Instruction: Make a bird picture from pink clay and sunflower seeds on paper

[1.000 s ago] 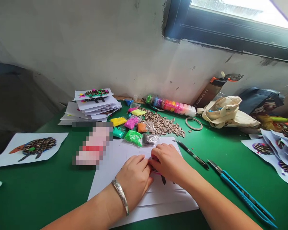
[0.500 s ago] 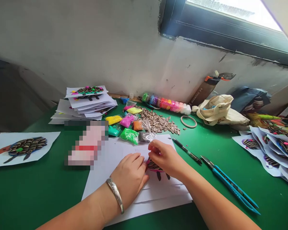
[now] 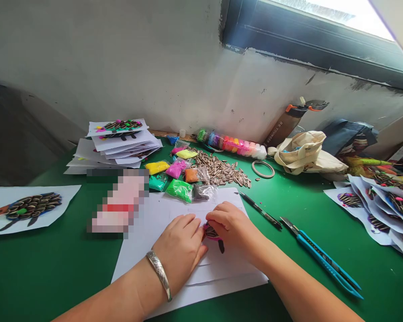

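My left hand [image 3: 183, 243], with a silver bracelet [image 3: 159, 273] at the wrist, lies on white paper sheets [image 3: 137, 255], fingers stretched out. Its fingertips touch the left edge of a small seed picture [image 3: 212, 232], made of striped sunflower seeds with pink clay round them and a dark clay leg below. Over the picture's right side is my right hand [image 3: 237, 228], thumb and fingers pinched together at the seeds. Whatever sits between those fingertips is hidden. Part of the picture is covered by both hands.
Behind the paper lie clay packets [image 3: 179, 191] and a heap of sunflower seeds [image 3: 221, 169]. To the right are a pen [image 3: 260, 210], a blue cutter knife [image 3: 322, 255] and a tape roll [image 3: 263, 169]. Stacks of finished pictures [image 3: 121, 150] stand left and right [image 3: 372, 205].
My right hand has come down and slightly closer over the picture, covering more of its right side. My left hand stays in place. The view has shifted a little.
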Motion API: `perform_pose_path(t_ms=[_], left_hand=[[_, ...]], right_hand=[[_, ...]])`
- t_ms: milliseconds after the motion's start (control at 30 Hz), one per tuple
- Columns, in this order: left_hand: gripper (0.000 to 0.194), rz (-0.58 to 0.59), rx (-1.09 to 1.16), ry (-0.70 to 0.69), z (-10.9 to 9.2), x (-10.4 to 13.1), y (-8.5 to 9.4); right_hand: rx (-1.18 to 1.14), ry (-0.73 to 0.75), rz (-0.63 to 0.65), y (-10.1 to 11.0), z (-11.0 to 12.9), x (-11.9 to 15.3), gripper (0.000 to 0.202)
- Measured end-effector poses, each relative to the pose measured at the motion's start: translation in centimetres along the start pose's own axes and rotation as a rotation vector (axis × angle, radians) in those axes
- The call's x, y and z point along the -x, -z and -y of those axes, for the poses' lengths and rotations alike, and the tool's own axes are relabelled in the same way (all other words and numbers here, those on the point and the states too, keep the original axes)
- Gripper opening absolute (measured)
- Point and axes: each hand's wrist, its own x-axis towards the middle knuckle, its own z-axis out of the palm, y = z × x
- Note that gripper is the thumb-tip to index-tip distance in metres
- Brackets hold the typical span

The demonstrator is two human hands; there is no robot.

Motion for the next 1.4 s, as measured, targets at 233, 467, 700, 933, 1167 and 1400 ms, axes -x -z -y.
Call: perform_pose_path(t_ms=[233,467,700,933,1167,1400], left_hand=[[0.016,0.003,-0.008,-0.004,-0.1,-0.2,0.1],[0.017,0.019,0.0,0.004,-0.1,-0.2,0.2],[0.022,0.03,-0.021,0.02,-0.3,-0.1,-0.1],[0.031,0.02,0.011,0.01,0.0,0.4,-0.3],[0.036,0.02,-0.035,-0.006,-0.2,0.3,-0.2],[0.033,0.039,-0.043,-0.003,-0.3,0.4,-0.5]], right_hand=[[0.034,0.037,0.027,-0.1,-0.5,-0.1,0.026],[-0.003,0.052,0.075,0.0,-0.1,-0.1,0.023],[0.035,0.043,0.059,-0.2,0.2,-0.1,0.025],[0.075,-0.04,-0.059,0.9,0.1,1.3,0.018],[0.102,-0.029,-0.024,0.5,0.3,2.1,0.021],[0.116,-0.005,-0.036,0.3,0.4,2.0,0.022]])
